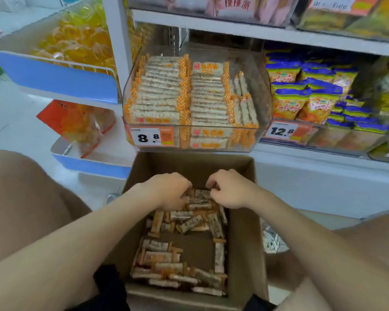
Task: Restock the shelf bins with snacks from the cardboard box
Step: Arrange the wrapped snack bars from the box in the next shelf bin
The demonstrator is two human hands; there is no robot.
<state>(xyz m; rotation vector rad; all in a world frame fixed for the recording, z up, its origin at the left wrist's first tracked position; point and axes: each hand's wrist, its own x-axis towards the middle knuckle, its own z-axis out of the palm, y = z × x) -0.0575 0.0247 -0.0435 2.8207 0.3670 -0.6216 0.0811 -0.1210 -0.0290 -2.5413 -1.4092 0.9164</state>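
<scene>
An open cardboard box point(243, 232) stands on the floor below the shelf, with several orange-and-white snack bars point(160, 258) loose on its bottom. Both hands reach into its far end. My left hand point(169, 190) is curled over a heap of bars there, fingers closed on some. My right hand point(230, 188) is curled beside it, fingertips pinching bars in the same heap. Above the box a clear shelf bin point(262, 90) holds neat rows of the same bars, with a gap at its right side.
A price tag reading 8.8 point(152, 137) sits on the bin front. Blue-and-yellow snack bags point(310, 95) fill the bin to the right. Blue-fronted baskets point(61, 77) with yellow packets stand on the left. My knees flank the box.
</scene>
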